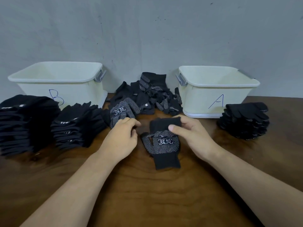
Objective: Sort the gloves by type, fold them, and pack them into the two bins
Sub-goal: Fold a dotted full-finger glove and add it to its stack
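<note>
1. Dotted glove (161, 145): lies on the tabletop (164, 197) between the hands, cuff toward the person, finger end folded back over the printed palm.
2. Right hand (193, 133): grip clamped on the folded finger end, thumb on top.
3. Left hand (121, 138): fingers curled just beside the glove's left edge; the state of its grip cannot be told.
4. Loose pile (152, 95): unsorted gloves between bin B (73, 94) and bin A (196, 99).
5. Plain stacks (73, 125): in front of bin B.
6. Dotted stack (244, 120): just right of bin A.
</note>
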